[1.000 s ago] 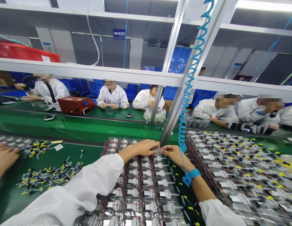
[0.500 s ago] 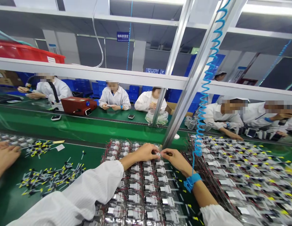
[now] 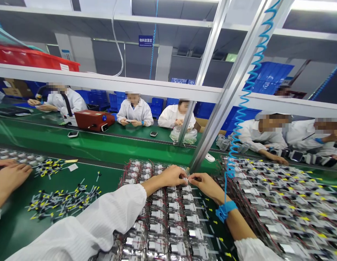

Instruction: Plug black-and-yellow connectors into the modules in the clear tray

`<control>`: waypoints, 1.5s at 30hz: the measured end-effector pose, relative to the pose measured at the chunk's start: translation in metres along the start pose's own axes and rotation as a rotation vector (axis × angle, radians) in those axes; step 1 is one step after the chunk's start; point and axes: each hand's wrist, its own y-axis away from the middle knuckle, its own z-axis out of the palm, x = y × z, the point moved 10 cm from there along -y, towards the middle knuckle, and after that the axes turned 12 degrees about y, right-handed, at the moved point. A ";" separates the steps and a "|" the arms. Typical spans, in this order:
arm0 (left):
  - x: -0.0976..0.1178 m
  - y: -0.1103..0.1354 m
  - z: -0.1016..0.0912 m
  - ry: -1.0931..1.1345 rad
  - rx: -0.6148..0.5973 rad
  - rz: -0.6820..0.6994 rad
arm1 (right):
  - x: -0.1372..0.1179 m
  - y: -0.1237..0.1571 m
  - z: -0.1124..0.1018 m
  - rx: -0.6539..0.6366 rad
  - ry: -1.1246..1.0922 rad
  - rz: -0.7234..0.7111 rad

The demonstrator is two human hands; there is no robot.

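Over the far end of a tray of small white assemblies (image 3: pixel 157 228) with red and black wires, both my hands meet fingertip to fingertip. My left hand (image 3: pixel 172 176) is closed in a pinch on a small white part (image 3: pixel 186 179). Opposite it, my right hand (image 3: pixel 205 184) pinches at the same spot, its thumb and forefinger together. A dark bit shows between those fingers, too small to name. My right wrist wears a blue band (image 3: pixel 226 210) tied to a coiled blue cord (image 3: pixel 240 119). Thin sticks with black and yellow ends (image 3: pixel 221 240) lie beside the tray's right edge.
A pile of yellow-and-black-tipped parts (image 3: pixel 62 201) lies on the green table (image 3: pixel 11 232) at left. Another person's hands (image 3: pixel 12 177) work at the far left. More assemblies (image 3: pixel 288 203) fill the right side. A slanted metal post (image 3: pixel 212 119) rises just beyond my hands.
The view has shifted slightly, so most things sit a little farther right. My two hands stay together in the same pinch. The other person's hands at left show more fully.
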 end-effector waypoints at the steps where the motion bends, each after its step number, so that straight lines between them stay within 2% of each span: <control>1: 0.000 0.000 0.000 0.010 0.002 -0.004 | 0.002 0.000 -0.001 0.009 -0.006 0.014; 5: 0.003 0.001 -0.003 0.028 0.005 -0.016 | 0.005 -0.001 -0.004 0.045 -0.028 0.044; 12: 0.004 0.000 -0.002 -0.027 -0.012 -0.038 | 0.002 -0.002 -0.001 0.003 0.005 0.036; 23: 0.008 0.002 -0.002 -0.038 0.017 -0.018 | 0.015 -0.012 0.004 0.005 0.025 0.034; 27: 0.005 0.001 -0.002 -0.057 0.019 -0.028 | 0.014 -0.012 0.004 -0.016 0.081 0.050; 34: -0.001 0.000 0.001 -0.051 0.015 -0.040 | 0.015 -0.011 -0.003 0.023 0.144 0.044; 45: 0.011 0.006 0.000 -0.063 0.032 -0.009 | 0.001 -0.006 0.005 -0.009 -0.029 0.016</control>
